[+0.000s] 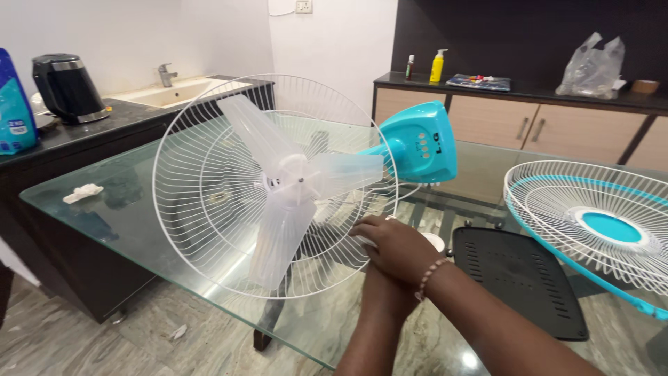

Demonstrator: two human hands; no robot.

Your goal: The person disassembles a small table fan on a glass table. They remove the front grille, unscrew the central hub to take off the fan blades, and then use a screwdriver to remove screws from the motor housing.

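A pedestal fan lies on its side on a glass table (118, 223). Its white wire rear grille (202, 209) faces me, with three translucent blades (292, 184) on the hub. The teal base with buttons (421, 143) points away behind it. My right hand (393, 244), a bead bracelet on the wrist, is curled over the white motor housing (435, 241) just behind the grille's right rim. My left hand (381, 296) reaches up beneath the right wrist, and its fingers are hidden.
A loose front grille (591, 223), white with a teal rim and centre, lies at right. A black vented plate (522, 275) sits beside it. Kettle (66, 87), sink (174, 90) and blue pack (14, 104) are on the left counter. Bottles, bag (591, 69) and tape roll top the far cabinet.
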